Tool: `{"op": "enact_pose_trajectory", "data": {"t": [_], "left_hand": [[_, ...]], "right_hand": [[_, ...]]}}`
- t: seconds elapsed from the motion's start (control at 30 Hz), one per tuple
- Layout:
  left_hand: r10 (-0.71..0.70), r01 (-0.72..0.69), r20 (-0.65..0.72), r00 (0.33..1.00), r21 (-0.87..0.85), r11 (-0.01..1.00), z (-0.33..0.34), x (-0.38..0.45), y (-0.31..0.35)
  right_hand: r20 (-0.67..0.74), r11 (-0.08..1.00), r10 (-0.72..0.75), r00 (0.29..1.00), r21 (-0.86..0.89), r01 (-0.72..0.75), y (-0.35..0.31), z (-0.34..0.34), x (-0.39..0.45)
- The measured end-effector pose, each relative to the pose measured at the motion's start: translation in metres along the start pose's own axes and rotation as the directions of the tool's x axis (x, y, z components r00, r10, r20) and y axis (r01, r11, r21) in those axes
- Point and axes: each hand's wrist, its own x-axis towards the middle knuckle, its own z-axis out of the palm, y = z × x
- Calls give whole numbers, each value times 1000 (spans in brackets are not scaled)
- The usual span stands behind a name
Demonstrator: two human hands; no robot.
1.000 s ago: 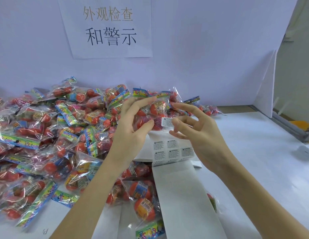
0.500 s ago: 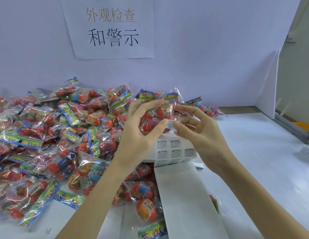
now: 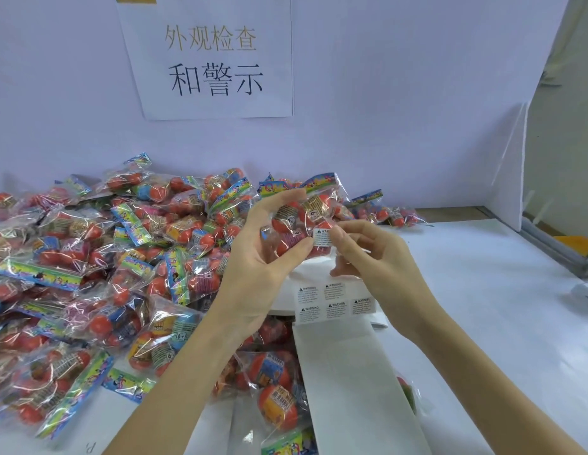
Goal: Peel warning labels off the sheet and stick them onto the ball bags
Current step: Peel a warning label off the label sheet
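Item: clear plastic bag of red-orange balls with a colourful printed header strip [image 3: 299,221], held above the white table [image 3: 483,290], over its middle. The left hand [image 3: 263,257] grips the bag from its left side, fingers curled over the top edge and thumb pressed under the lower edge. The right hand [image 3: 374,257] is at the bag's right side, thumb and forefinger pinching at a small white rectangular warning label [image 3: 321,237] that lies on the bag's front; the other fingers are loosely bent.

Item: white label sheet [image 3: 335,305], lying on the table directly below both hands, partly covered by the right wrist. Five labels are visible in two rows, each headed "WARNING" beside a triangle mark; the smaller print is too fine to read.

Item: pile of like clear bags of red-orange balls [image 3: 105,257], covering the table's left half up to the rear edge. One bag near the front shows "6+".

Item: white paper notice [image 3: 214,60] on the pale wall behind the table, printed "外观检查" in tan above "和警示" in black.
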Motion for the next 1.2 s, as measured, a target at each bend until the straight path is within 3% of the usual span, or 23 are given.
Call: {"op": "enact_pose_trajectory", "data": {"t": [0.4, 0.53, 0.67, 0.8, 0.93, 1.03, 1.2], "left_hand": [[-15, 16, 31, 999, -33, 999, -2, 3, -5], [-25, 26, -10, 1000, 6, 1000, -2, 2, -1], [141, -119, -97, 985, 204, 972, -4, 4, 5], [-35, 75, -150, 988, 271, 960, -19, 9, 4], [-177, 194, -147, 973, 115, 974, -25, 10, 5], [-184, 196, -132, 974, 87, 977, -27, 10, 4], [-71, 102, -122, 990, 267, 958, -23, 11, 3]], "right_hand": [[68, 975, 114, 991, 184, -125, -3, 2, -1], [90, 999, 43, 995, -37, -40, 0, 5, -3], [148, 987, 28, 989, -159, -4, 3, 7, -4], [173, 989, -29, 984, -141, 54, 3, 8, -5], [127, 980, -109, 986, -156, 128, 3, 6, -4], [37, 971, -157, 987, -174, 161, 5, 4, -3], [15, 965, -129, 992, -230, 129, 5, -5, 1]]}}
